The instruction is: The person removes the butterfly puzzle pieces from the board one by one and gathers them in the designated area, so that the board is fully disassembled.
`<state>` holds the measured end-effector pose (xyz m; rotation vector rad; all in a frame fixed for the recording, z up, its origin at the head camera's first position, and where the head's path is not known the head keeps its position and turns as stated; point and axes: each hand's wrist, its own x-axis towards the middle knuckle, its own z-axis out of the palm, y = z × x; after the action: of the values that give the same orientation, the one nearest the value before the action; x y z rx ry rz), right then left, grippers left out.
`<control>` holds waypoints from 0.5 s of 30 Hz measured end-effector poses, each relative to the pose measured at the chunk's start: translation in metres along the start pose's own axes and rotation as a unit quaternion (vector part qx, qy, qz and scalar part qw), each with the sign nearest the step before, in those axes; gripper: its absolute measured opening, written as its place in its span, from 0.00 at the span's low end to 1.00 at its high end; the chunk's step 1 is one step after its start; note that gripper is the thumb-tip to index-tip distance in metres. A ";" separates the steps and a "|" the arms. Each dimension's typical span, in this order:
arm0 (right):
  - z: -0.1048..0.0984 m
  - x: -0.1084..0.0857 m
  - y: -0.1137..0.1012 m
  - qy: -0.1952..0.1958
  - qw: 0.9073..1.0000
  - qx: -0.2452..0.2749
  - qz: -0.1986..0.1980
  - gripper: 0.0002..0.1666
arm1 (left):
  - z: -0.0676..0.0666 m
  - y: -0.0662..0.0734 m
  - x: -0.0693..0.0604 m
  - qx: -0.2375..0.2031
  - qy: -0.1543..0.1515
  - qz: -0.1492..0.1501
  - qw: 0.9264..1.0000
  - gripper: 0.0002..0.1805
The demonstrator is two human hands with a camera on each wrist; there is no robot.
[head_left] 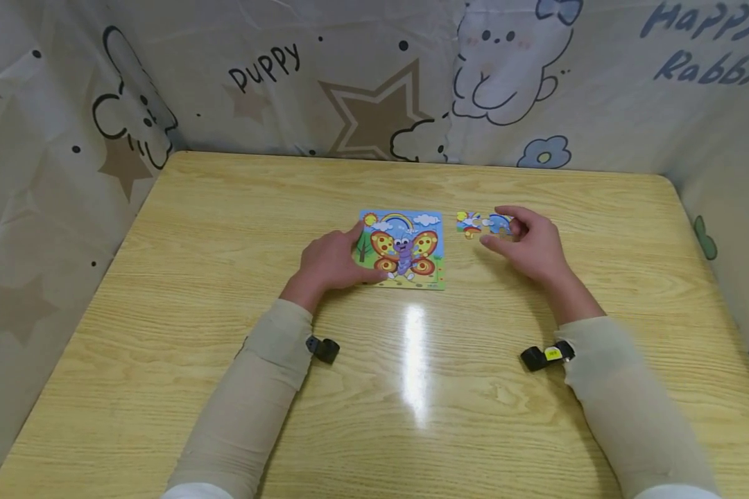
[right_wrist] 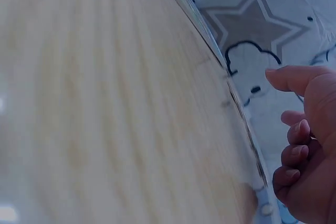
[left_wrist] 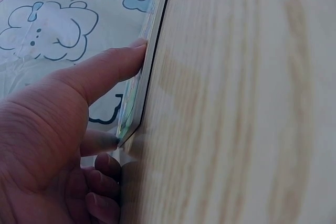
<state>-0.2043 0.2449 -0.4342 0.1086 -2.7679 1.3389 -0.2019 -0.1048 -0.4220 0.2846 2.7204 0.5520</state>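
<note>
A square puzzle board (head_left: 412,229) with a butterfly, rainbow and sun picture lies toward the back of the table. My left hand (head_left: 333,262) holds it at its left side, the thumb on the lower part and a finger by the upper left corner. In the left wrist view, the thumb (left_wrist: 113,66) touches the board near its edge. To the right of the board lie several small jigsaw pieces (head_left: 464,223), partly joined. My right hand (head_left: 533,246) hovers around their right end, thumb and forefinger spread apart; in the right wrist view, nothing shows between them.
The wooden table (head_left: 474,430) has a bright light reflection in front of the board. A cloth (head_left: 374,118) printed with stars and cartoon animals hangs behind the table and at both sides. Each wrist wears a small black camera (head_left: 327,350).
</note>
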 end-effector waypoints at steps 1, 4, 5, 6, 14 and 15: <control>0.003 -0.001 -0.003 -0.003 1.000 0.002 -0.001 0.33 | 0.000 0.000 0.000 0.001 0.000 0.000 1.000 0.64; 0.013 -0.005 -0.012 -0.013 1.000 0.012 -0.008 0.35 | 0.001 0.000 0.001 0.004 -0.001 -0.002 1.000 0.64; 0.016 -0.005 -0.016 -0.016 1.000 0.016 -0.012 0.35 | 0.001 0.000 0.000 0.005 0.000 -0.002 1.000 0.64; 0.019 -0.006 -0.019 -0.018 1.000 0.020 -0.016 0.35 | 0.001 -0.001 0.000 0.005 0.000 -0.002 1.000 0.64; 0.036 -0.006 -0.035 -0.024 0.999 0.032 -0.026 0.37 | 0.000 0.001 0.001 0.001 -0.003 -0.003 1.000 0.64; 0.038 -0.006 -0.036 -0.026 0.999 0.034 -0.025 0.38 | 0.000 0.001 0.001 0.001 -0.004 -0.004 1.000 0.64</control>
<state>-0.1961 0.1932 -0.4305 0.2186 -2.7413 1.4380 -0.2023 -0.1036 -0.4220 0.2746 2.7146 0.5435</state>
